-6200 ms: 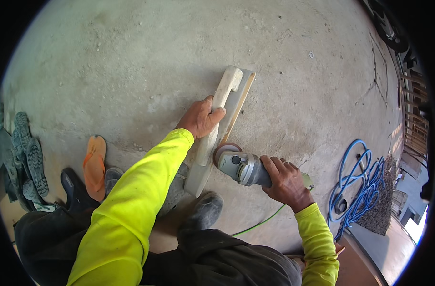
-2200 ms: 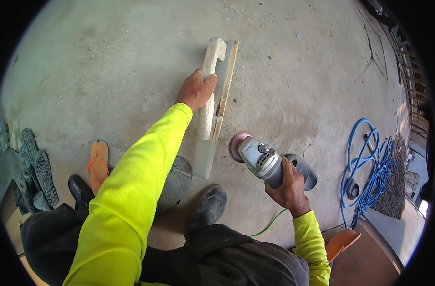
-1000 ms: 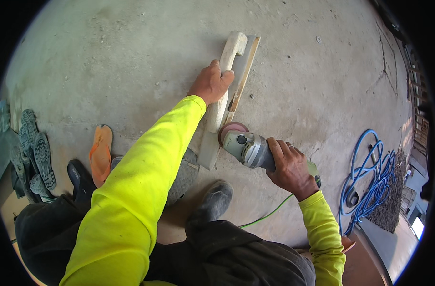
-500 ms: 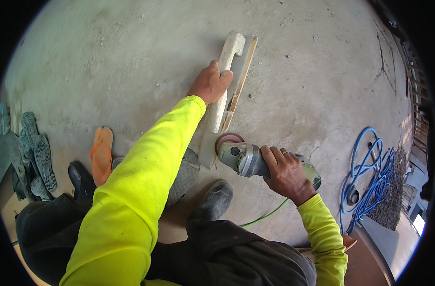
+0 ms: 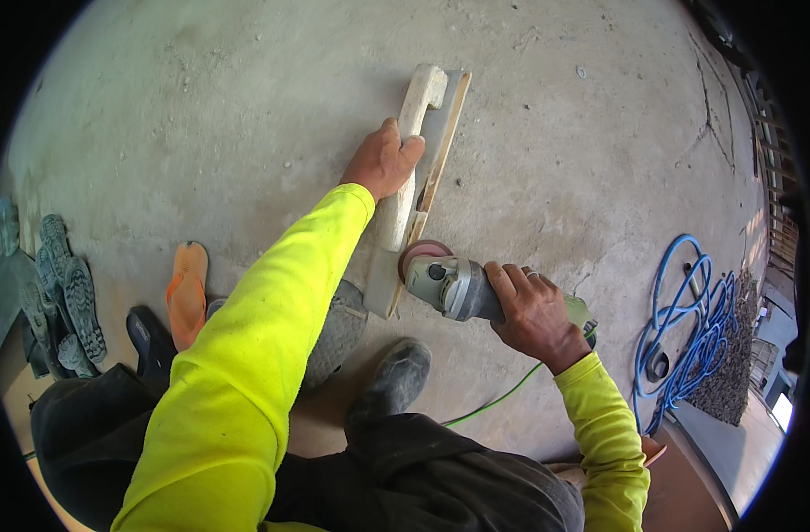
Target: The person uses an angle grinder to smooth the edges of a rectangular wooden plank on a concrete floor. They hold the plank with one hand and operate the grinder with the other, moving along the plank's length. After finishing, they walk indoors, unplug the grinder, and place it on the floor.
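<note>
I'm watching the left hand [image 5: 383, 161] wrapping its fingers around the white handle [image 5: 416, 99] of a long, flat tool [image 5: 381, 282]. That tool is stretching out over the concrete floor [image 5: 245, 133] in front of the feet, its far end leaning a little to the right, and a pale strip [image 5: 451, 129] is running along its right edge. The right hand [image 5: 540, 317] is holding the body of an angle grinder [image 5: 454, 285], fingers curling over the top (a ring is showing on 1 of them). The reddish disc [image 5: 414, 252] is sitting at the tool's right edge, toward its near end; looking down through this fisheye, I'm not managing to tell whether it is quite touching. A green cord [image 5: 511, 393] is trailing below the right wrist. 1 grey boot [image 5: 392, 377] is standing just below the tool's near end. Over on the left I'm seeing an orange flip-flop [image 5: 188, 297] lying beside a dark sandal [image 5: 148, 339]; on the right, a blue hose [image 5: 662, 315] is lying in loose coils.
</note>
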Demonstrator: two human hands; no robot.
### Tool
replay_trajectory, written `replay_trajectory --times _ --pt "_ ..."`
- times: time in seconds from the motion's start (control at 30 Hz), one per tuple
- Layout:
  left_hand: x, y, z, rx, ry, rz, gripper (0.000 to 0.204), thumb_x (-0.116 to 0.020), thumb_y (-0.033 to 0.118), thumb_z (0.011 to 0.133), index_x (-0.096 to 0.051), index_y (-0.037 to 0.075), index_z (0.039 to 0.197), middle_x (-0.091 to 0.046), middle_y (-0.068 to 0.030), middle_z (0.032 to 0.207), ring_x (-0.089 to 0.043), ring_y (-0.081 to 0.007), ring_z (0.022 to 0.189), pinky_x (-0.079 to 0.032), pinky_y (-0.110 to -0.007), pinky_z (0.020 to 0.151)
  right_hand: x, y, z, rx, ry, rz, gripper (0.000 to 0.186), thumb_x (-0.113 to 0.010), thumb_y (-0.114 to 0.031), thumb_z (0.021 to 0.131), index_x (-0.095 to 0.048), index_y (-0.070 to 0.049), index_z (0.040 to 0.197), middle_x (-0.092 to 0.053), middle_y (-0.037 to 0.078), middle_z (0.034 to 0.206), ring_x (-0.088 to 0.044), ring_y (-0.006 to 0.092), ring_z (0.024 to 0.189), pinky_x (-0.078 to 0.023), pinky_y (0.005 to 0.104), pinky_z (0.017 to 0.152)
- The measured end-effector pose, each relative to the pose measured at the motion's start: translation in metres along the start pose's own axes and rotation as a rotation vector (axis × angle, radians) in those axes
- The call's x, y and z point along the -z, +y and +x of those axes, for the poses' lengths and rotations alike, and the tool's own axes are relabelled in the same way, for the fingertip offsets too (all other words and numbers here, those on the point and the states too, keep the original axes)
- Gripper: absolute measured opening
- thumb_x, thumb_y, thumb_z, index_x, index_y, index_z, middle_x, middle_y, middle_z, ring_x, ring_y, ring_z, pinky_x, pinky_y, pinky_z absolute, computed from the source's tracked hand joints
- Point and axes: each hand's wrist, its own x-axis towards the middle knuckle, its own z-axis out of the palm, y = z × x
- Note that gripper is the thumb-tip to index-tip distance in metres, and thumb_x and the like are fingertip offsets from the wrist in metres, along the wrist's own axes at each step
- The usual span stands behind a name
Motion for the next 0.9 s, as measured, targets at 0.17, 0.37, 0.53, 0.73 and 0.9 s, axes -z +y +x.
replay_trajectory --times 0.17,0.37,0.53,0.73,0.9 --pt "-0.001 -0.004 0.001 -0.045 0.037 -0.024 0.063 -0.053 0.041 0.092 -0.051 -0.016 0.119 -0.063 -0.0424 0.107 -0.064 -0.054 0.105 -0.051 -0.049 0.094 0.006 0.016 0.011 -0.049 0.009 0.041 0.075 -0.081 -0.006 0.068 -0.047 -0.006 0.135 -0.064 0.014 0.1 -0.07 0.0341 0.088 -0.059 0.0435 0.078" --pt "-0.002 -0.008 0.001 -0.058 0.049 -0.027 0.063 -0.052 0.042 0.092 -0.051 -0.016 0.119 -0.063 -0.0421 0.108 -0.063 -0.054 0.107 -0.05 -0.049 0.095 0.006 0.018 0.016 0.013 -0.019 0.018 0.075 -0.082 -0.008 0.068 -0.048 -0.007 0.135 -0.064 0.014 0.102 -0.07 0.0338 0.088 -0.059 0.0438 0.079" --pt "-0.001 -0.005 0.001 -0.025 0.023 -0.031 0.061 -0.052 0.042 0.092 -0.052 -0.015 0.114 -0.063 -0.042 0.107 -0.063 -0.0541 0.106 -0.05 -0.05 0.094 0.011 0.027 0.024 -0.081 0.001 0.058 0.073 -0.083 -0.009 0.068 -0.05 -0.007 0.134 -0.065 0.013 0.103 -0.07 0.0341 0.092 -0.059 0.0438 0.082" --pt "0.001 -0.005 0.002 -0.008 -0.006 -0.033 0.06 -0.052 0.043 0.092 -0.052 -0.014 0.113 -0.062 -0.0425 0.106 -0.063 -0.0539 0.106 -0.049 -0.05 0.094 0.007 0.03 0.026 -0.021 0.01 0.063 0.075 -0.085 -0.01 0.067 -0.05 -0.008 0.134 -0.066 0.014 0.104 -0.071 0.0347 0.094 -0.06 0.0443 0.082" --pt "0.001 -0.007 0.003 -0.037 0.016 -0.042 0.062 -0.052 0.043 0.092 -0.052 -0.015 0.114 -0.062 -0.0425 0.106 -0.063 -0.0544 0.106 -0.05 -0.05 0.094 0.004 0.03 0.026 -0.036 -0.003 0.077 0.077 -0.085 -0.011 0.066 -0.05 -0.007 0.134 -0.066 0.014 0.108 -0.07 0.0351 0.095 -0.06 0.0451 0.083"
